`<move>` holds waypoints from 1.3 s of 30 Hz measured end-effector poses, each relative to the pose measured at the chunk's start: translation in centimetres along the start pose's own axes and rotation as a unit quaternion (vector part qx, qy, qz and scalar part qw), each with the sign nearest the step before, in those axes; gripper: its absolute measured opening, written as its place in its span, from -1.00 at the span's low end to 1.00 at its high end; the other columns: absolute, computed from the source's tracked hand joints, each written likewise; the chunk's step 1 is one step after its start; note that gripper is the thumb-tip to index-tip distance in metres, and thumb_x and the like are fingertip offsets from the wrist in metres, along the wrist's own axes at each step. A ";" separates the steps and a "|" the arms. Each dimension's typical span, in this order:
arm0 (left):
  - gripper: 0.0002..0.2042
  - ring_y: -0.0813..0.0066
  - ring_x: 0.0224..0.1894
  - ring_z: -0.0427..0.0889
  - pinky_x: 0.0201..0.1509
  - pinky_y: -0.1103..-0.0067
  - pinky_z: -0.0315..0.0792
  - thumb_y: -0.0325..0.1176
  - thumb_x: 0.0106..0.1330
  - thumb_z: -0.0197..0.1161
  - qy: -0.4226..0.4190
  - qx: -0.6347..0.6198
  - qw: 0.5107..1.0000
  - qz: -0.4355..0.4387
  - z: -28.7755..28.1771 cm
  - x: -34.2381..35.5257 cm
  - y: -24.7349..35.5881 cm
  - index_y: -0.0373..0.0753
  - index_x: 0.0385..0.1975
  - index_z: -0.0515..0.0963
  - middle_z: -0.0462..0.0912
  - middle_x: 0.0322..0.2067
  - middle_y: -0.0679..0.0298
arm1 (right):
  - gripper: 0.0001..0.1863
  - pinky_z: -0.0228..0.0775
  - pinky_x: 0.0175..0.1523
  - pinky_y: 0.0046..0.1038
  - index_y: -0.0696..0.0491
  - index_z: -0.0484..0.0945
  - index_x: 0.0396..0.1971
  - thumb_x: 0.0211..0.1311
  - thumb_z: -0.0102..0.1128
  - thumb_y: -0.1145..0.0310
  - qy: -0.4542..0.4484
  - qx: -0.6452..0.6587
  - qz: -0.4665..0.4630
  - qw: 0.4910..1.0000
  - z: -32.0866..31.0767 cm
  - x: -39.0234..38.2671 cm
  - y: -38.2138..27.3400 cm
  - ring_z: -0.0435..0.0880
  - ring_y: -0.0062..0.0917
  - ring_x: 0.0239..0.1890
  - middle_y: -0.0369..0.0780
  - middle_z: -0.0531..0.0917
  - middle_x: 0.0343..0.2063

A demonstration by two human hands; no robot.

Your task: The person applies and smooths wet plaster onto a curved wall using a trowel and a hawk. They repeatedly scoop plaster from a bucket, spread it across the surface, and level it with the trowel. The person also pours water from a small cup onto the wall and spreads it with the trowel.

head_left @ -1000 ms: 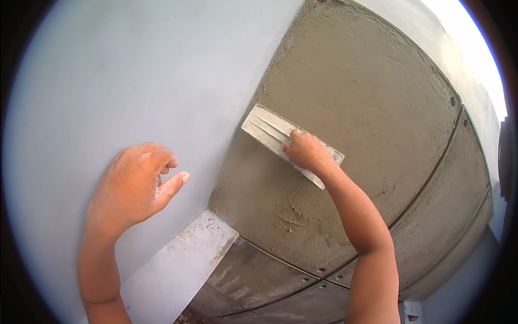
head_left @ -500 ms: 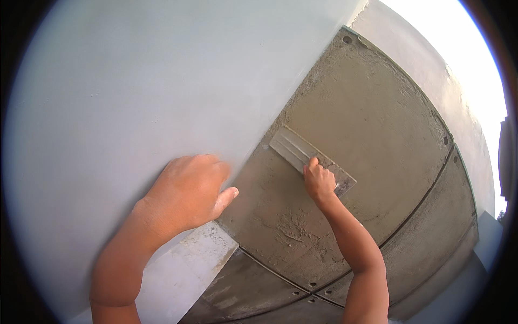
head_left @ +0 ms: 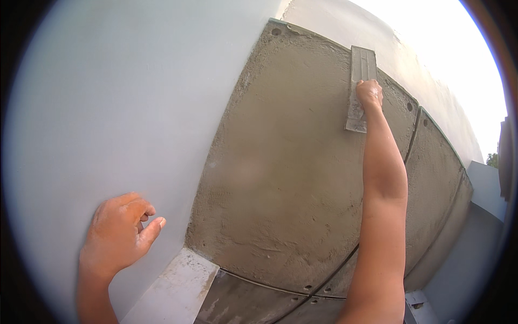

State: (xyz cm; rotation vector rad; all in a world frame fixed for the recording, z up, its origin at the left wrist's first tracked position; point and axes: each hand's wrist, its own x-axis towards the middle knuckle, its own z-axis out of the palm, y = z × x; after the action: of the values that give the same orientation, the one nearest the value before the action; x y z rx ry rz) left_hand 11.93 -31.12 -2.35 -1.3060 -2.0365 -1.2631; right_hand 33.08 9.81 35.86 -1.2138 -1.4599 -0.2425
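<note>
My right hand (head_left: 369, 94) is closed round the handle of a flat rectangular plastering trowel (head_left: 356, 112). The blade stands nearly upright in the picture, against the upper right part of a wet grey mortar panel (head_left: 286, 146), and its top end reaches past the panel's far edge. Fingers and palm hide the handle. At lower left, my left hand (head_left: 118, 229) is beside the smooth pale blue-grey wall (head_left: 124, 108), its fingers loosely curled and the thumb apart from them. Nothing shows in it; whether it touches the wall I cannot tell.
Dark grooves (head_left: 340, 263) part the large panel from neighbouring grey panels (head_left: 440, 183) at right and below. Small round holes mark the panel corners. A whitish board or ledge (head_left: 175, 286) lies at the bottom. Beyond the far edge runs a pale wall (head_left: 334, 21).
The trowel in my right hand has moved up and right across the mortar and turned from a slant to nearly upright. My left hand has shifted down and left. The view has shifted too.
</note>
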 end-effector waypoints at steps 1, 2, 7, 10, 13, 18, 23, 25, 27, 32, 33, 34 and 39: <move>-0.80 0.31 -0.55 0.57 -0.36 0.42 0.43 -0.33 0.17 0.45 0.001 0.005 1.000 0.005 0.1 0.1 0.0 -0.35 -0.42 0.64 0.61 -0.53 0.18 | -0.54 0.59 0.15 -0.19 0.18 0.61 0.04 0.45 0.11 0.09 0.010 -0.001 0.017 1.000 -0.7 1.1 2.1 0.70 -0.19 0.09 0.02 0.67 0.06; -0.80 0.31 -0.55 0.56 -0.36 0.41 0.44 -0.34 0.16 0.45 -0.004 0.013 1.000 0.004 0.2 0.1 0.0 -0.36 -0.42 0.64 0.61 -0.53 0.18 | -0.56 0.61 0.04 -0.21 0.21 0.64 -0.05 0.45 0.10 0.09 0.013 0.011 0.039 0.999 -1.7 2.1 4.6 0.76 -0.21 -0.06 0.01 0.71 -0.05; -0.79 0.27 -0.47 0.61 -0.31 0.43 0.49 -0.31 0.15 0.44 -0.011 0.058 0.998 0.002 0.4 0.4 -0.1 -0.35 -0.42 0.65 0.64 -0.49 0.15 | -0.53 0.56 -0.36 -0.22 0.26 0.65 -0.36 0.44 0.08 0.09 0.044 0.075 0.154 0.984 -5.5 4.3 17.5 0.70 -0.35 -0.57 -0.09 0.69 -0.51; -0.74 0.24 -0.40 0.63 -0.23 0.39 0.50 -0.24 0.18 0.42 -0.016 0.094 0.995 0.021 0.3 0.8 0.0 -0.35 -0.35 0.66 0.67 -0.45 0.15 | -0.54 0.44 -0.52 -0.20 0.25 0.60 -0.40 0.38 0.17 0.06 0.050 0.288 0.138 0.946 -4.7 4.6 20.0 0.52 -0.40 -0.71 -0.18 0.55 -0.65; -0.72 0.20 -0.33 0.65 -0.16 0.35 0.52 -0.21 0.22 0.39 -0.030 0.083 0.996 0.020 0.1 1.2 0.2 -0.36 -0.32 0.66 0.68 -0.41 0.12 | -0.53 0.34 -0.61 -0.24 0.23 0.55 -0.43 0.35 0.21 0.04 -0.004 0.300 0.040 0.953 -3.2 4.8 17.1 0.44 -0.44 -0.75 -0.22 0.47 -0.70; -0.73 0.15 -0.32 0.65 -0.16 0.31 0.53 -0.24 0.26 0.35 -0.050 0.076 0.996 0.006 0.9 1.6 -0.2 -0.39 -0.37 0.64 0.68 -0.41 0.08 | -0.53 0.23 -0.77 -0.38 0.16 0.51 -0.45 0.36 0.22 -0.01 -0.118 0.162 -0.139 0.970 -0.6 2.5 6.3 0.36 -0.54 -0.87 -0.31 0.40 -0.77; -0.82 0.57 -0.45 0.52 -0.33 0.61 0.42 -0.33 0.24 0.40 -0.003 0.084 0.996 0.037 1.9 1.9 -1.1 -0.33 -0.36 0.63 0.61 -0.51 0.28 | -0.56 0.27 -0.80 -0.44 0.19 0.52 -0.32 0.42 0.16 0.04 -0.265 -0.018 -0.287 0.920 5.8 -10.4 3.5 0.47 -0.61 -0.82 -0.27 0.42 -0.74; -0.84 0.65 -0.47 0.48 -0.35 0.66 0.39 -0.34 0.28 0.38 -0.005 0.091 0.995 0.038 2.3 1.9 -1.1 -0.31 -0.36 0.62 0.59 -0.51 0.33 | -0.56 0.40 -0.68 -0.36 0.23 0.50 -0.24 0.44 0.13 0.05 -0.288 -0.055 -0.316 0.902 8.6 -17.1 5.4 0.61 -0.46 -0.68 -0.16 0.53 -0.64; -0.85 0.66 -0.48 0.47 -0.36 0.68 0.37 -0.35 0.33 0.36 -0.027 0.061 0.995 0.074 2.2 1.3 -0.8 -0.30 -0.37 0.62 0.59 -0.51 0.35 | -0.55 0.58 -0.49 -0.21 0.27 0.46 -0.15 0.46 0.10 0.08 -0.273 -0.071 -0.356 0.891 11.6 -24.7 8.9 0.75 -0.24 -0.48 0.00 0.66 -0.50; -0.85 0.68 -0.49 0.47 -0.37 0.72 0.34 -0.35 0.38 0.33 -0.010 0.097 0.990 0.106 2.4 1.3 -1.5 -0.27 -0.41 0.62 0.57 -0.53 0.39 | -0.65 0.54 -0.02 0.02 0.25 0.38 -0.10 0.45 0.08 0.21 -0.414 -0.089 -0.307 0.852 15.2 -38.8 17.0 0.70 0.13 -0.14 0.20 0.70 -0.29; -0.85 0.68 -0.49 0.47 -0.38 0.71 0.34 -0.36 0.37 0.32 -0.012 0.104 0.988 0.114 2.2 1.3 -1.8 -0.26 -0.42 0.62 0.57 -0.53 0.39 | -0.68 0.56 -0.07 0.02 0.21 0.34 -0.11 0.46 0.07 0.22 -0.445 -0.117 -0.294 0.838 15.9 -41.4 18.7 0.72 0.12 -0.17 0.18 0.71 -0.32; -0.86 0.68 -0.50 0.47 -0.38 0.71 0.34 -0.37 0.37 0.33 -0.009 0.104 0.987 0.122 2.0 1.2 -2.1 -0.26 -0.42 0.62 0.57 -0.54 0.39 | -0.68 0.56 -0.09 0.04 0.19 0.30 -0.11 0.46 0.06 0.22 -0.480 -0.130 -0.273 0.823 16.4 -43.9 20.7 0.72 0.12 -0.19 0.17 0.71 -0.34; -0.84 0.58 -0.53 0.53 -0.44 0.64 0.39 -0.36 0.29 0.37 0.035 0.056 0.984 0.163 1.8 0.8 -2.7 -0.30 -0.47 0.62 0.59 -0.57 0.31 | -0.64 0.57 -0.14 0.04 0.16 0.30 -0.07 0.43 0.10 0.17 -0.537 -0.122 -0.241 0.799 17.7 -53.1 30.5 0.73 0.12 -0.25 0.15 0.72 -0.37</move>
State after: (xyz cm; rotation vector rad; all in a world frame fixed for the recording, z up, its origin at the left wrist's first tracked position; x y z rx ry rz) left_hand 9.45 -29.57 -4.01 -1.4487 -1.7306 -1.0148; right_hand 34.94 8.15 -27.86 -1.1981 -2.8234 -0.0592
